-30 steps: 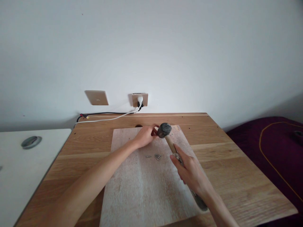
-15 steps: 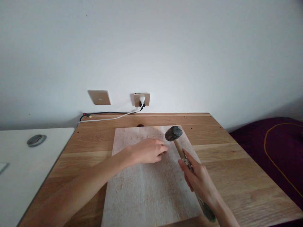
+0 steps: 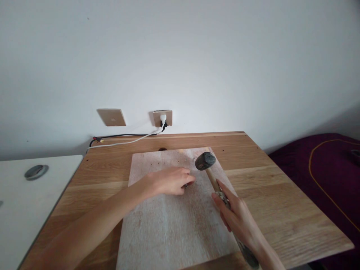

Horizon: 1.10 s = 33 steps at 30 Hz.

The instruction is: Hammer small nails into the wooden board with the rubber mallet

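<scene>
A pale wooden board (image 3: 168, 228) lies on the oak table (image 3: 281, 202). My right hand (image 3: 236, 215) grips the wooden handle of a hammer (image 3: 206, 161), whose dark head hovers over the board's far right part. My left hand (image 3: 170, 180) rests palm down on the board's middle, its fingertips pinched on the small nails (image 3: 185, 185) lying there. Most of the nails are hidden under the fingers. A row of tiny holes or nail heads dots the board's far edge.
A white table (image 3: 25, 202) with a grey round grommet (image 3: 36, 171) stands to the left. White and black cables (image 3: 123, 139) run from a wall socket (image 3: 162, 118) along the table's back edge. A dark purple bed cover (image 3: 323, 168) lies to the right.
My left hand left the hammer head at the board's far edge and came back onto the nails in the middle. The hammer head swung right and slightly nearer.
</scene>
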Motion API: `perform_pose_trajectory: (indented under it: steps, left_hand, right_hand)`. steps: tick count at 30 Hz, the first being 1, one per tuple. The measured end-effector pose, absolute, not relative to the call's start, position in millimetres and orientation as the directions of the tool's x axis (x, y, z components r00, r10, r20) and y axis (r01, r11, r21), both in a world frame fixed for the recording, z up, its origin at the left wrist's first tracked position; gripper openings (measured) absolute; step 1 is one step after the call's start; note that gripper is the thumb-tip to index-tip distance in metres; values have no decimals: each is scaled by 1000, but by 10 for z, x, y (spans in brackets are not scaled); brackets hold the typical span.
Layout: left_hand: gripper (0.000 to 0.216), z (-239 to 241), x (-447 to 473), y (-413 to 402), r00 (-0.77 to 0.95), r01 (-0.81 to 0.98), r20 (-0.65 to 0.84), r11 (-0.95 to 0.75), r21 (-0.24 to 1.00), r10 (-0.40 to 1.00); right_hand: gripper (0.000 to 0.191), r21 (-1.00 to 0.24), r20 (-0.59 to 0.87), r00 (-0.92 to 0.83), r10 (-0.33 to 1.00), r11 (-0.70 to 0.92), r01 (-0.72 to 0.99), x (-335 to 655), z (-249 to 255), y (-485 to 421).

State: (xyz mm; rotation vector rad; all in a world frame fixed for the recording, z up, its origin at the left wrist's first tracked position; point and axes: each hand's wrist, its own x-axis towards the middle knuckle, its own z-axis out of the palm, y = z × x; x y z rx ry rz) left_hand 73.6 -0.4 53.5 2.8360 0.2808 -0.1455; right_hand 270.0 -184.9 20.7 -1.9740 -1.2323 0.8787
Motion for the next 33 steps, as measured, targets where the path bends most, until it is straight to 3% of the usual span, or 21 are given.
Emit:
perform_pose_trajectory:
  steps: [5, 7, 12, 17, 20, 23, 26, 33]
  left_hand:
    - [16, 420, 713, -72, 986, 165, -37, -978, 131, 161]
    - [16, 390, 704, -84, 989, 145, 6, -981, 131, 147]
    - [20, 422, 674, -59, 986, 136, 53, -951, 277, 156]
    - [33, 481, 629, 64, 980, 112, 84, -850, 515, 180]
    - [27, 435, 624, 231, 943, 140, 149, -761, 633, 297]
    - [16, 300, 647, 426, 827, 219, 221, -658, 720, 517]
    - [10, 121, 674, 547, 709, 290, 247, -592, 752, 660]
    - [12, -128, 651, 530, 694, 309, 285, -632, 711, 661]
  right_hand:
    - [67, -805, -199, 313, 929, -337, 488, 2676, 258, -1843]
    - [69, -806, -204, 325, 923, -347, 479, 2670, 272, -1838]
    - [69, -809, -195, 332, 923, -342, 478, 2685, 246, -1832]
    - [69, -812, -191, 323, 927, -334, 479, 2680, 250, -1851]
    - [69, -808, -195, 316, 928, -335, 484, 2675, 255, -1850]
    - [71, -810, -199, 319, 927, -338, 478, 2677, 236, -1836]
    - [70, -812, -205, 325, 923, -346, 471, 2667, 227, -1826]
    - [70, -810, -212, 312, 926, -345, 473, 2626, 279, -1820]
